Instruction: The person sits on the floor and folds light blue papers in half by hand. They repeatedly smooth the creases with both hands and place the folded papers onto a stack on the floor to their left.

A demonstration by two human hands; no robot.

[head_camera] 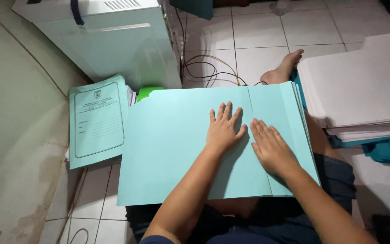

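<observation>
From the head camera, both hands lie flat at the centre of the frame on a large light-blue card sheet [177,149] spread over the lap, the left hand [222,131] with fingers fanned out and the right hand [271,149] with fingers held close together, pinching nothing, apparently pressing down along the fold line [250,108] that runs between them. Room is tight: a printed blue folder stack [96,119] touches the sheet's upper-left edge, a white paper pile [357,86] crowds the right, and open tiled floor [253,31] lies beyond at the top.
</observation>
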